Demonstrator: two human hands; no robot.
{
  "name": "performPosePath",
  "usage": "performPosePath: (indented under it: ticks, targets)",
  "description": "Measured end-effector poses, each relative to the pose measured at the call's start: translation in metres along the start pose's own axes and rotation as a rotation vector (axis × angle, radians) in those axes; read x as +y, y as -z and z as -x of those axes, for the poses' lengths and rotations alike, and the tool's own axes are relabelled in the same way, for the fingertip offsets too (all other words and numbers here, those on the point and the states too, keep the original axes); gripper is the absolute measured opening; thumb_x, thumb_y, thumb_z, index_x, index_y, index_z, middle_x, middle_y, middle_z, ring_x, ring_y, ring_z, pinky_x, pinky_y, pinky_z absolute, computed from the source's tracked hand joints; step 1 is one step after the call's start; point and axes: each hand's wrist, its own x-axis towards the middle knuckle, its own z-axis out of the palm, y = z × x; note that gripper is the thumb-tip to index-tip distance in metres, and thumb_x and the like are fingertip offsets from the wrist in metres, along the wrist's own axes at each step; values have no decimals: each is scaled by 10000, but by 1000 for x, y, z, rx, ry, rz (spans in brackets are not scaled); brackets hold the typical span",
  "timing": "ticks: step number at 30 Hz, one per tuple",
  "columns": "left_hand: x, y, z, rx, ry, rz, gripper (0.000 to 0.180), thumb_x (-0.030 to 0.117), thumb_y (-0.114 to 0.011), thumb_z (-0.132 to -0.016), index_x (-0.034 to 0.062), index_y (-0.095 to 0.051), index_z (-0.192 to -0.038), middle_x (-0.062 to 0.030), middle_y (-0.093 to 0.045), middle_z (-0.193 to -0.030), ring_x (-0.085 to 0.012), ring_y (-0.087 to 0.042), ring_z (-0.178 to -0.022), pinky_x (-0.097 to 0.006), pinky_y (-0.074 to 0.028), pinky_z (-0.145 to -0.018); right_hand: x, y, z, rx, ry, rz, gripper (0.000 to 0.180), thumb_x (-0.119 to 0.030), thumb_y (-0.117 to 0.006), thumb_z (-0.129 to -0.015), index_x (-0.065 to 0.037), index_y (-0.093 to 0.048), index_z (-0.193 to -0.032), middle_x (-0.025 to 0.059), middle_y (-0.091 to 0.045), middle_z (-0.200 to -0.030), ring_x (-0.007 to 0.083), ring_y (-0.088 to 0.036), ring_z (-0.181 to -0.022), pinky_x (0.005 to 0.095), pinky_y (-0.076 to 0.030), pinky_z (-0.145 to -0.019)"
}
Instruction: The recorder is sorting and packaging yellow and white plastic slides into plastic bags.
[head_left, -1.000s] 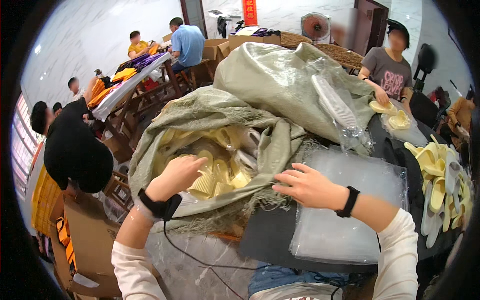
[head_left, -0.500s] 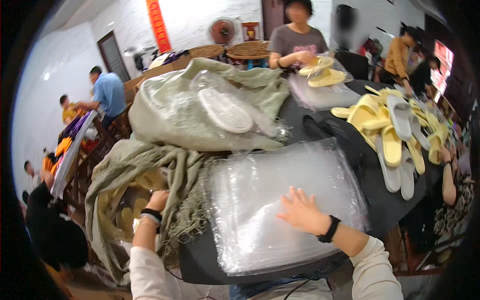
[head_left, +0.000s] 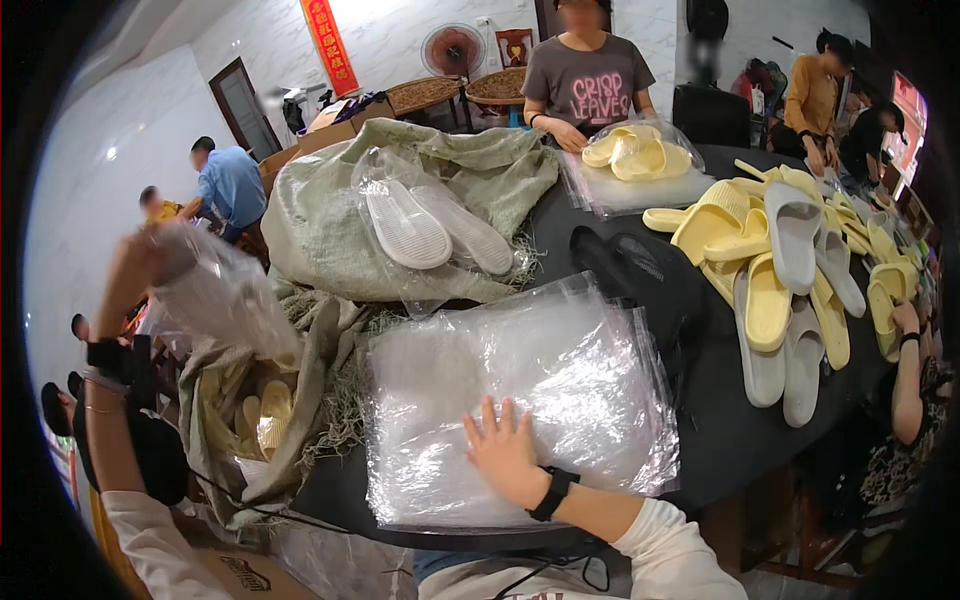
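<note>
My left hand is raised at the left, smeared by motion, gripping a clear plastic bag whose contents I cannot make out. The bag hangs beside and above an open woven sack. Inside that sack lie yellow slippers in clear wrapping. Fingers spread, my right hand lies flat on a stack of clear plastic bags on the black table. Beyond the stack, a bagged pair of whitish slippers rests soles up on a full green woven sack.
Loose yellow and grey slippers pile up on the right of the black table. Across it, a person stands at bagged yellow slippers. A cardboard box sits low at the left. Other people work further off.
My left hand has risen from the open sack and swung left with a clear bag. My right hand remains flat on the stack. The person opposite has lowered the yellow slippers.
</note>
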Motion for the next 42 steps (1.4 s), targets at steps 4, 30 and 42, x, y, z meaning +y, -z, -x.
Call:
performPosePath:
  ticks: [4,30,42]
  targets:
    - [102,61,-60,11,251,364,295,208,-583,-866,29,-603,-1099,8,-607,-801,-105,-582,-704,-265,-466,-619,9,4,2,-13,11,-44,579,-439,-513,-880,-154,-415,-1374,206,-314,-1443,429,-350,-1266,576,-350,-923]
    - [383,-139,219,5,579,849,461,130,-600,-848,-28,-441,-1252,-212,-388,-1235,-338,-384,-1155,-422,-284,-1010,146,114,103,533,-574,-1633,421,-209,-469,-957,1,-439,-1320,106,-491,-1298,189,-463,-1197,315,-330,-1028]
    - [381,-152,236,-329,684,434,261,170,-662,-795,-1,-580,-976,-152,-507,-1043,-331,-446,-1034,-459,-352,-851,112,40,143,324,-716,-1316,537,-210,-569,-925,45,-366,-1352,120,-572,-1140,139,-551,-932,259,-441,-827]
